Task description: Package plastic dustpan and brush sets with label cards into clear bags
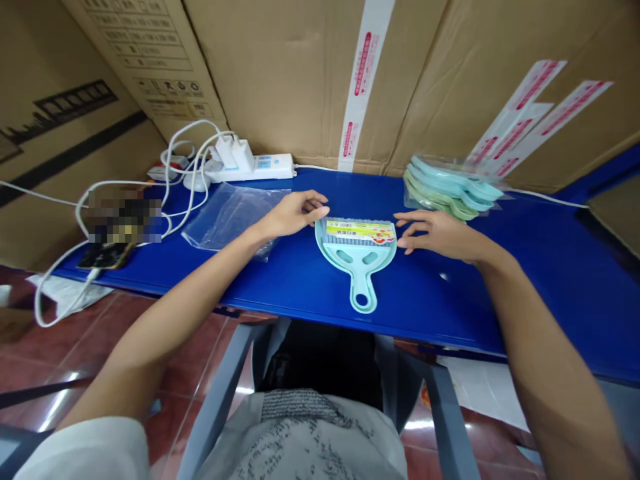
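A mint-green mini dustpan (361,283) lies flat on the blue table, its handle pointing toward me. A small brush (336,240) with grey bristles is nested in it, and a yellow-and-white printed label (361,231) lies across the bristles. My left hand (295,213) is at the pan's upper left corner, fingers loosely bent and thumb apart; whether it touches the rim is unclear. By the right rim, my right hand (434,233) has its fingers spread and holds nothing. A clear plastic bag (227,217) lies flat under and beside my left forearm.
More wrapped dustpan sets (450,187) in mint and green are stacked at the back right. A white power strip (273,167) with plugs and looping white cables (175,143) stands back left, near a phone (107,257). Cardboard walls (300,80) enclose the blue table (445,300).
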Motion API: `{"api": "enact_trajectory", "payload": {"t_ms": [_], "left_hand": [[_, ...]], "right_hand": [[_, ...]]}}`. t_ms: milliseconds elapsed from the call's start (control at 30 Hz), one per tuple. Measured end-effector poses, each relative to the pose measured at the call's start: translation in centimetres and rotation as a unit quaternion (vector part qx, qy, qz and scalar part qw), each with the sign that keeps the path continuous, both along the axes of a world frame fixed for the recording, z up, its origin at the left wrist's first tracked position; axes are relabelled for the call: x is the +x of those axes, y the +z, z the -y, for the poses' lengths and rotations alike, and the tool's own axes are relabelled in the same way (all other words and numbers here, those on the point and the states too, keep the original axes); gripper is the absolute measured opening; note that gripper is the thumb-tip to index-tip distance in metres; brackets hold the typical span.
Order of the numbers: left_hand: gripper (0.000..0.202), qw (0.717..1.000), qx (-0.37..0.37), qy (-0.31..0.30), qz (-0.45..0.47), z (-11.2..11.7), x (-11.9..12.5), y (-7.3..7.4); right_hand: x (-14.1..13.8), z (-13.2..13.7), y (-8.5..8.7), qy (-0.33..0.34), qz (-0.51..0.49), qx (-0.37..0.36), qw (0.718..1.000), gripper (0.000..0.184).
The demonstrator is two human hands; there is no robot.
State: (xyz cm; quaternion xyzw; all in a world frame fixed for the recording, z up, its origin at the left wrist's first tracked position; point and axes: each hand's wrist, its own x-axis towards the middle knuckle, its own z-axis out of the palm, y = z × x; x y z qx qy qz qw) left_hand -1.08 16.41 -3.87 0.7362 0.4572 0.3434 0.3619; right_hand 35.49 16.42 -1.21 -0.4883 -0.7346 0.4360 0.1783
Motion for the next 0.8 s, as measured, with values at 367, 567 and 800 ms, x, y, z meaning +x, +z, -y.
{"api": "enact_trajectory", "payload": {"t_ms": [367,567,800], "left_hand": [[0.045,0.998,-0.023,0.030,0.040,0.5,0.3,0.2],[0.044,0.991,-0.124,0.048,0.016,1.4,1.2,0.8],[0.070,0.981,-0.149,0.041,0.117,2.1,1.6,1.1]], "right_hand": [[-1.7,1.2,0.4,-0.095,-0.062,-0.031,0.993,0.063],[-1.7,1.1,0.1,-0.106,-0.063,-0.036,0.992,0.055],[-1.8,1.4,0.7,-0.109,-0.118,-0.083,0.984,0.039]]}}
